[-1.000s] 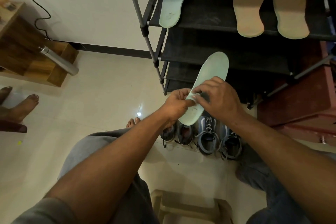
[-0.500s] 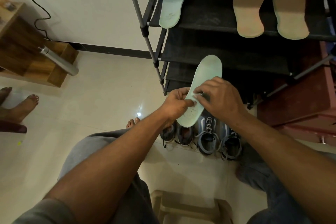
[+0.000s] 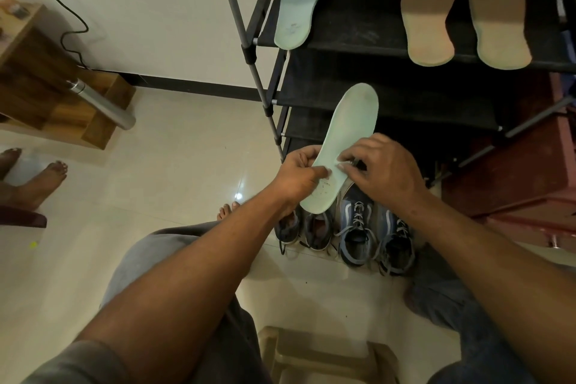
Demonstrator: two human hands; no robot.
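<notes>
what's up: person sits facing a shoe rack (image 3: 249, 50), working on a pale green insole (image 3: 350, 131) w/ both hands. Looks like picking sth off its top face or checking it, just a guess tho.
where it is: insole's up in the air above the shoes on the floor. Toe end points up toward the rack, heel end sits low btw the wrists. Not touching a shelf or shoe afaict.
left hand (image 3: 297, 178): grips the insole's left edge near the middle, thumb flat on top, the rest curled under.
right hand (image 3: 389, 171): fingers (image 3: 344, 166) bent, tips pinching at the insole's right side by the middle. Can't tell if there's sth tiny btw them.
how it'll handle: prob very light, thin foam, bendy, so it'd flop if held by one end. Not fragile, not slippery, but a hard squeeze could crease it.
where to grab: mid-length by both long edges keeps it flat. For sliding it into a shoe, the heel end's better imo.
nearby: blue sneakers (image 3: 358, 227) and a darker pair (image 3: 318, 231) side by side on the floor, right under the hands.
on the rack: matching green insole (image 3: 302, 3) at the top shelf's left end, tan insoles (image 3: 430, 12) well apart on the right.
other stuff: plastic stool (image 3: 327, 349) btw the knees, wooden stand (image 3: 40, 81) w/ a metal tube (image 3: 103, 103) at left, sb else's bare foot (image 3: 43, 178) at the far left.
</notes>
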